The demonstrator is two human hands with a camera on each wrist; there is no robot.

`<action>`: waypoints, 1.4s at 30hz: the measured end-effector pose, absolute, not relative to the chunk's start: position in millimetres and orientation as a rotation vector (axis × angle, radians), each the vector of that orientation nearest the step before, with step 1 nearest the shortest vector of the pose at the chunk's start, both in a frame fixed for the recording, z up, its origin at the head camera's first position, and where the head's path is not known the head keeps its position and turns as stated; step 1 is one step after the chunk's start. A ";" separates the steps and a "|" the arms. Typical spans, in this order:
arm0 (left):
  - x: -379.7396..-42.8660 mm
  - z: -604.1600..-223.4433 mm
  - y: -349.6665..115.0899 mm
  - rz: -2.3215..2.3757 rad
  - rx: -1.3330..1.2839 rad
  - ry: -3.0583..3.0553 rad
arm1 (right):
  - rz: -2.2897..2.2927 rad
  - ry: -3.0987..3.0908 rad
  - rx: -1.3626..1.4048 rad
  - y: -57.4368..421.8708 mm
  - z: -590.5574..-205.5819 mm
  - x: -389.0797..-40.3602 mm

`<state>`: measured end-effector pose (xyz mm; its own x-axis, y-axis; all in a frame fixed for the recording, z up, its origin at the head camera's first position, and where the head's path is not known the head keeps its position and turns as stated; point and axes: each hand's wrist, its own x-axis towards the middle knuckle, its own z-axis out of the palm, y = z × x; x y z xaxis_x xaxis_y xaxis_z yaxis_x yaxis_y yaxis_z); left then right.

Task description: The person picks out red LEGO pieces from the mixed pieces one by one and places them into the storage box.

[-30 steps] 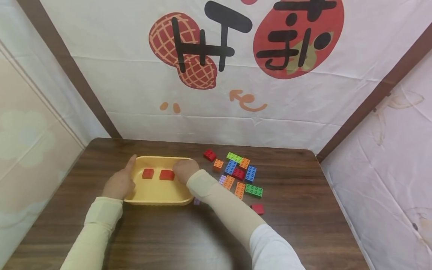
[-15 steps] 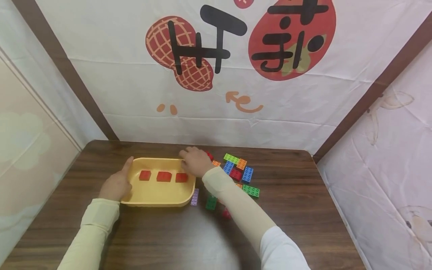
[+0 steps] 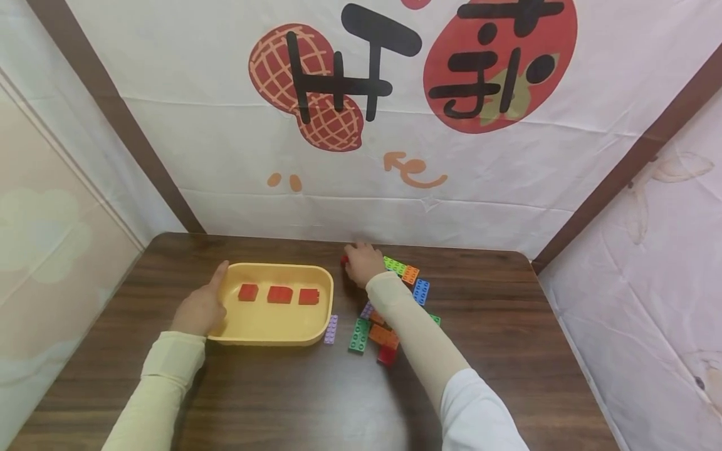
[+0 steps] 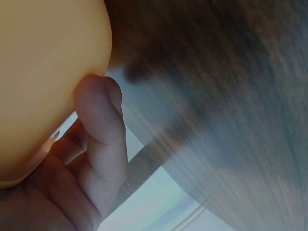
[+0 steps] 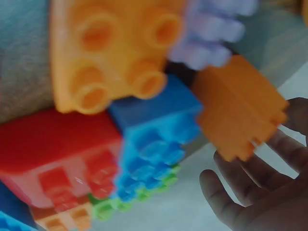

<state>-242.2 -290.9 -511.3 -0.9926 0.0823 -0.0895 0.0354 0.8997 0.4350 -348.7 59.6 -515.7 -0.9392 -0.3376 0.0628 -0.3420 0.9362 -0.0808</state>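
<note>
My left hand [image 3: 198, 309] holds the left end of a yellow tray [image 3: 265, 326], its index finger stretched along the rim. The left wrist view shows the thumb against the outer wall of the tray [image 4: 48, 72]. Inside lie a left red brick [image 3: 248, 292], a middle red brick [image 3: 279, 294] and a right red brick [image 3: 309, 296] in a row. My right hand [image 3: 365, 265] is over the back of the brick pile, fingertips at another red brick [image 3: 344, 259], which they partly cover. In the right wrist view its fingers are spread beside an orange brick [image 5: 240, 106].
Loose bricks lie right of the tray: a purple brick [image 3: 331, 329] near its corner, a green brick [image 3: 359, 336], a front red brick [image 3: 387, 355], a blue brick [image 3: 420, 292] and a lime brick [image 3: 393, 265]. A cloth wall [image 3: 316, 213] rises behind the wooden table [image 3: 271, 394].
A third red brick has come to lie in the tray, and my right hand has left the tray, moving right to the back of the pile. My left hand stays on the tray.
</note>
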 end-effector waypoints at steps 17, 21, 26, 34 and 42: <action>-242.5 -516.0 -289.9 0.676 0.092 2.969 | 0.174 -3.107 0.559 61.7 -520.3 -345.6; -243.2 -517.0 -289.4 0.685 0.104 2.980 | 0.260 -3.039 0.574 65.5 -519.1 -346.0; -243.1 -516.5 -289.8 0.680 0.110 2.985 | 0.353 -2.992 0.577 68.9 -514.5 -344.7; -242.8 -514.5 -290.1 0.674 0.104 2.970 | 0.352 -2.947 0.621 75.5 -500.9 -342.1; -242.5 -514.5 -289.9 0.678 0.119 2.977 | 0.349 -2.931 0.656 73.4 -482.1 -333.4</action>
<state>-242.5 -289.9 -514.5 -0.9932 0.0948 -0.0669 0.0565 0.8987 0.4350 -333.4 73.4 -482.1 -0.8994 -0.4054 0.1636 -0.4325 0.8797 -0.1977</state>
